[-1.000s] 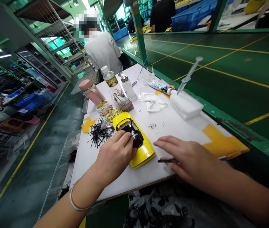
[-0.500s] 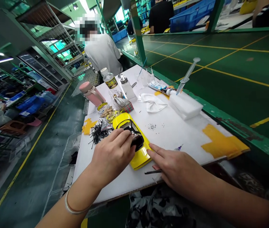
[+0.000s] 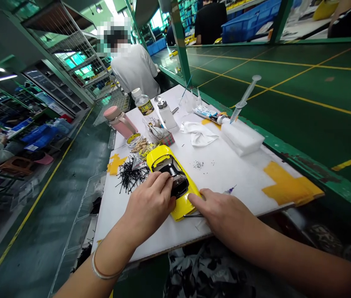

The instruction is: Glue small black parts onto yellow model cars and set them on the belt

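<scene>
Head view: a yellow car body (image 3: pixel 180 209) lies mid-table, toward the near side, its length running from far left to near right.
Left hand (image 3: pixel 151 199): fingers closed on the near left side of the black cabin part (image 3: pixel 179 182), which sits on the body.
Right hand (image 3: pixel 225 213): curled around a thin dark tool (image 3: pixel 192 215), fingertips at the body's near right edge.
Changed: a second ago the right hand and tool were apart from the body, to its right; now the tool overlaps its near end.
Left side: a heap of black strips (image 3: pixel 128 176) crowds the body.
Right side: white tabletop (image 3: pixel 234 171) with black specks (image 3: pixel 198 165) reaches to yellow tape (image 3: pixel 287 186).
Near edge: just beyond the tool, below the right hand.
</scene>
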Available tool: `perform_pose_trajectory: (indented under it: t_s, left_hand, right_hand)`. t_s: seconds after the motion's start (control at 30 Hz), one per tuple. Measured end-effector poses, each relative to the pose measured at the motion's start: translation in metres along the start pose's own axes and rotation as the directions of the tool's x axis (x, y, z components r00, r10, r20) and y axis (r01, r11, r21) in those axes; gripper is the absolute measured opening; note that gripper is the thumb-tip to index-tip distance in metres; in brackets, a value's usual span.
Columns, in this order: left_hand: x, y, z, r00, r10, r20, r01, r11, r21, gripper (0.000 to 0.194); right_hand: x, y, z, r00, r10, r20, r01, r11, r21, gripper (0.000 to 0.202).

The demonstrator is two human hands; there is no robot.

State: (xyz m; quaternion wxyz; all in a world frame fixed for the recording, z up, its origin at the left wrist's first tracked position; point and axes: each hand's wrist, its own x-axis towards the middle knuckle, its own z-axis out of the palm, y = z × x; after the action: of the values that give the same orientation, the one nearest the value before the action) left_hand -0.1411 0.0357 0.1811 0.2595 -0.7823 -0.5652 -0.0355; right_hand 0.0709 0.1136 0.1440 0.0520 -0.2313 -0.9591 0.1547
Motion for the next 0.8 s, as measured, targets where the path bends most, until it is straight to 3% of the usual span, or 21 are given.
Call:
perform_pose_trajectory:
  t_s: [0.3, 0.43, 0.5, 0.57, 0.6, 0.67, 0.73, 0.8]
  left_hand:
    - [-0.013, -0.005, -0.001, 0.986, 0.029, -0.164, -0.039, 0.998, -0.056, 0.025]
    - [-0.02, -0.007, 0.003, 0.979, -0.003, -0.202, -0.02, 0.993, -0.114, 0.028]
    - [-0.023, -0.007, 0.006, 0.977, -0.028, -0.213, -0.001, 0.991, -0.134, 0.029]
    - [-0.025, -0.008, 0.009, 0.971, -0.057, -0.23, 0.02, 0.987, -0.159, 0.029]
    - [-0.027, -0.008, 0.01, 0.969, -0.075, -0.236, 0.031, 0.983, -0.183, 0.029]
    - [-0.03, -0.011, 0.013, 0.961, -0.121, -0.249, 0.05, 0.96, -0.276, 0.029]
    - [-0.034, -0.013, 0.015, 0.943, -0.208, -0.258, 0.082, 0.901, -0.426, 0.036]
    - [-0.036, -0.015, 0.02, 0.903, -0.353, -0.245, 0.144, 0.786, -0.601, 0.038]
  right_hand:
    - [-0.006, -0.026, -0.023, 0.978, 0.075, 0.194, -0.069, 0.997, -0.041, 0.043]
    - [-0.008, -0.025, -0.022, 0.981, 0.049, 0.185, -0.044, 0.998, -0.036, 0.047]
    - [-0.01, -0.016, -0.02, 0.994, 0.005, 0.108, -0.004, 1.0, -0.01, 0.043]
    - [-0.014, -0.002, -0.021, 0.997, -0.068, -0.043, 0.071, 0.995, 0.07, 0.033]
    - [-0.018, 0.007, -0.024, 0.983, -0.104, -0.151, 0.124, 0.983, 0.132, 0.027]
    - [-0.023, 0.025, -0.032, 0.913, -0.121, -0.389, 0.247, 0.923, 0.294, 0.013]
    - [-0.025, 0.041, -0.043, 0.802, -0.025, -0.596, 0.386, 0.784, 0.486, 0.016]
    - [-0.019, 0.051, -0.051, 0.74, 0.175, -0.65, 0.486, 0.53, 0.695, 0.04]
